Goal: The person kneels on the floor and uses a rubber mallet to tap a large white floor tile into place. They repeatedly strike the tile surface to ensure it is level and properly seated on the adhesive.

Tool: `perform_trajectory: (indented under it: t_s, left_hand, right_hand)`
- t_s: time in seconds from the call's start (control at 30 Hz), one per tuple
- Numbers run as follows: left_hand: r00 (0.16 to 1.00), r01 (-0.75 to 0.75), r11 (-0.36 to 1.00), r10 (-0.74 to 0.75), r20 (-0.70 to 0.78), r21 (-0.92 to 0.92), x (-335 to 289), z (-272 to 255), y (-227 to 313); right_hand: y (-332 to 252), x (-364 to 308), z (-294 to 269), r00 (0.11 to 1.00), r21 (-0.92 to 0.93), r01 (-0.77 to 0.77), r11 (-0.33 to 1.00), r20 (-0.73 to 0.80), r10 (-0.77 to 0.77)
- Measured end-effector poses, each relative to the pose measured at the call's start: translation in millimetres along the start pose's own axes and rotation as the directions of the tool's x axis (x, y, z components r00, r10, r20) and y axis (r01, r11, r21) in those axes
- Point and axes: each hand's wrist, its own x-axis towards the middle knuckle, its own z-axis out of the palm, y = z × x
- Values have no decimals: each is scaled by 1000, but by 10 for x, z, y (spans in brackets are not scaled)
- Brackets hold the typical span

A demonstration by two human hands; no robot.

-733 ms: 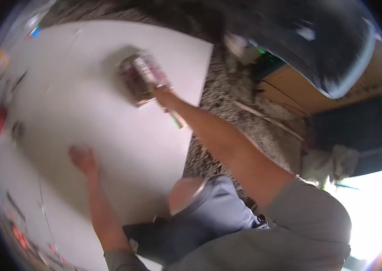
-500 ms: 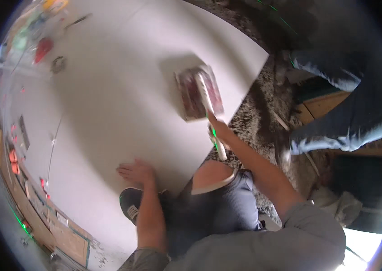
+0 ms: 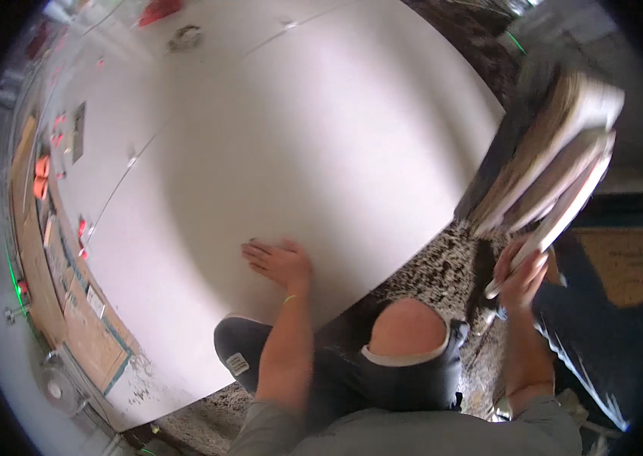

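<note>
At the far left, two joined orange-red rings and a flat, dark strip are seen near pieces of brown cardboard. A small, greyish coil is located near the upper edge, on a large white panel. The left hand is placed palm down on this panel, near its lower edge; the fingers are extended and slightly parted, with the panel surface beneath them. A bare knee is positioned to the right of the left forearm, and speckled ground is exposed beyond the panel edge. At the right, a flat-bodied tool is held tilted beside the panel's right edge; its body is blurred, and contact with the panel cannot be determined. Its long, pale handle is gripped near the lower end by the right hand, with the fingers curled around it.
</note>
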Motion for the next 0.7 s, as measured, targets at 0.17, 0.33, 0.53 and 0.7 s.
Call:
perform_trajectory:
  t_s: [0.17,0.33,0.53,0.7]
  left_hand:
    - [1000,26,999,-26,16,-22,-73,173,-104]
    - [992,-37,997,45,120,-64,104,115,-192]
    - [682,166,964,41,730,-209,1464,-421,-1197]
    - [843,-42,976,-81,531,215,1006,-394,-2604]
  right_hand:
    - [1441,-124,1163,772,-726,-184,662,310,555]
    - [1984,466,2218,701,-790,4,614,440,561]
    - [945,677,2958,573,-595,-314,740,502,647]
    - [-417,689,2097,682,-448,-134,884,606,410]
